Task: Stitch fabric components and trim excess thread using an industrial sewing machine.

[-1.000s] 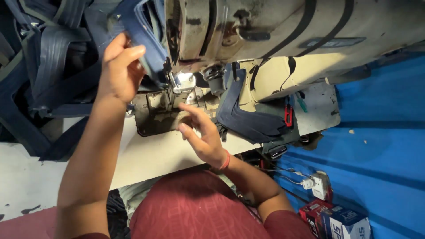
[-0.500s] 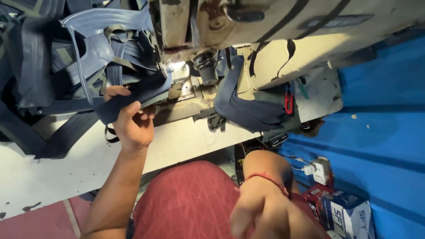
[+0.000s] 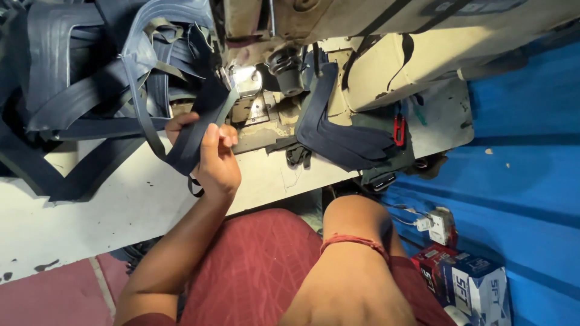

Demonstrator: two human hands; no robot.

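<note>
Here the left hand [image 3: 211,160] pinches a folded dark navy fabric strap [image 3: 196,136] between thumb and fingers, closed firmly on it, with the thumb on top and the fingertips curled under. The strap sits just in front of the worn cream sewing machine [image 3: 362,36], close to the shiny metal presser foot area [image 3: 248,81]; holding it folded and taut this way looks, as a judgement, like a means of keeping its edges lined up near the needle. Its long axis runs on a slant, from the lower left by the wrist up and to the right toward the machine head, and its upper end points at the presser foot. A loose loop of the same strap trails down below the hand.

The right hand [image 3: 353,284] hangs low in front of the camera, above the lap and well apart from the strap; only its back and the wrist with a red thread bracelet [image 3: 353,241] show, so I cannot tell how far open it is or whether it has hold of anything.

Behind the left hand lies a tangled heap of similar navy straps [image 3: 72,90] on the pale scuffed bench [image 3: 109,205]. To the right, a stack of dark curved fabric pieces [image 3: 344,142] rests on the bench beside the machine.
</note>
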